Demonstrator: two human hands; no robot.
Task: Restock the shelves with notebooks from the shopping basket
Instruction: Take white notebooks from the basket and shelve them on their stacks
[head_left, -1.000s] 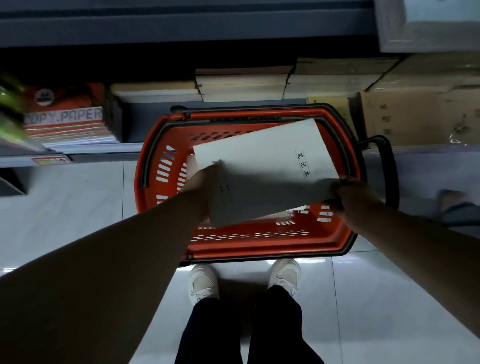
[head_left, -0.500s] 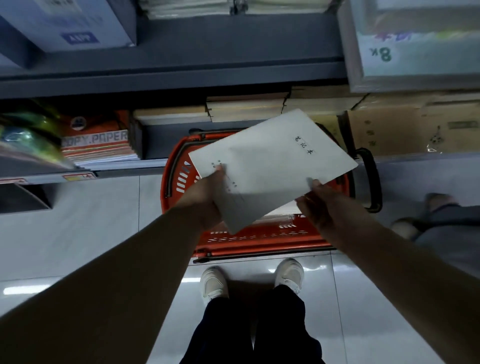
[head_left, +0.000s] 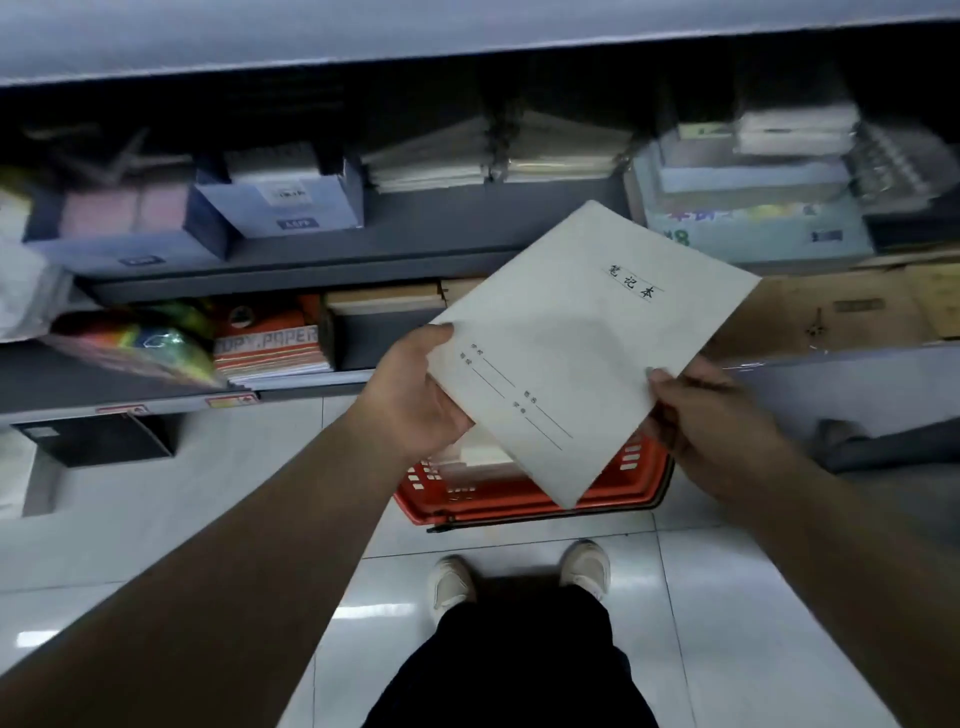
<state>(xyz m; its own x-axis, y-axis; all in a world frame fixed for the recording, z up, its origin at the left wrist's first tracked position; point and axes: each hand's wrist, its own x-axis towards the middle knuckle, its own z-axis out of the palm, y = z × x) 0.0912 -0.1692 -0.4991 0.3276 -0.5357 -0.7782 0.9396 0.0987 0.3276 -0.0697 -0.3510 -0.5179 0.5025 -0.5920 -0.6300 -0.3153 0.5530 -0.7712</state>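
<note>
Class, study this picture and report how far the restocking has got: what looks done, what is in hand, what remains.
Done: one white notebook is lifted clear of the red shopping basket. In hand: the left hand and right hand grip its lower edges, holding it in front of the shelves, on none of them. Left: shelving it, then the pale items lying in the basket, probably more notebooks.

We hold the notebook (head_left: 587, 353) before a shelf (head_left: 415, 249) crowded with boxes (head_left: 291, 202) and paper stacks (head_left: 431, 166); open floor (head_left: 208, 467) flanks the basket (head_left: 519, 501).
</note>
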